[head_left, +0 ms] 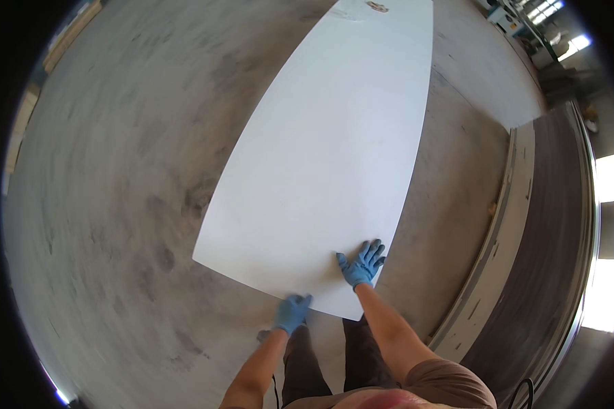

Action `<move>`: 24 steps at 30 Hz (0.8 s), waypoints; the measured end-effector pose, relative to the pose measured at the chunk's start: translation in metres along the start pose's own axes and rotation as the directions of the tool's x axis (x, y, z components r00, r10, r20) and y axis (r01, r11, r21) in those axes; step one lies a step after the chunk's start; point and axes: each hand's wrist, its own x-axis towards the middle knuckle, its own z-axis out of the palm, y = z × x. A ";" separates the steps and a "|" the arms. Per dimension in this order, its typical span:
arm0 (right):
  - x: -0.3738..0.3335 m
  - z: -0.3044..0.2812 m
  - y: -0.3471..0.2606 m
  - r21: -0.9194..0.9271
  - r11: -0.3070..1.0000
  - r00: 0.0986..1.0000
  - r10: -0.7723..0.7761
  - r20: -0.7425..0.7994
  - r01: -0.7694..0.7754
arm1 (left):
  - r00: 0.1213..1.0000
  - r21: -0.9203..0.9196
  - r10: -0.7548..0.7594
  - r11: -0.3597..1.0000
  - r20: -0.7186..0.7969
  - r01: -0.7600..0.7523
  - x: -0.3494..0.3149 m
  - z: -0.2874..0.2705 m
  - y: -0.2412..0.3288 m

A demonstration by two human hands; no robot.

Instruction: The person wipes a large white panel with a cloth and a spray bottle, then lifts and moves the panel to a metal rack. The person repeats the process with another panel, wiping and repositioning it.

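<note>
A long white panel (320, 170) stretches away from me, its near edge just in front of my legs. My right hand (363, 264), in a blue glove, lies flat on its top near the right edge, fingers spread. At the near edge, my left hand (293, 312), also gloved in blue, has its fingers curled against the rim; they are slightly blurred and partly hidden. On the panel's far end sits a small brown item (377, 7) whose kind I cannot make out.
Grey, stained concrete floor (129, 170) surrounds the panel. On the right stands a long dark-topped bench or stack (552, 225) with a pale side. Wooden pieces (68, 37) lie along the far left. Equipment (505, 20) stands at the back right.
</note>
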 end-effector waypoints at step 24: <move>0.257 -0.157 0.202 0.039 0.989 0.961 0.126 0.246 -0.140 | 0.988 0.749 0.048 0.658 -0.146 0.079 0.190 0.017 0.313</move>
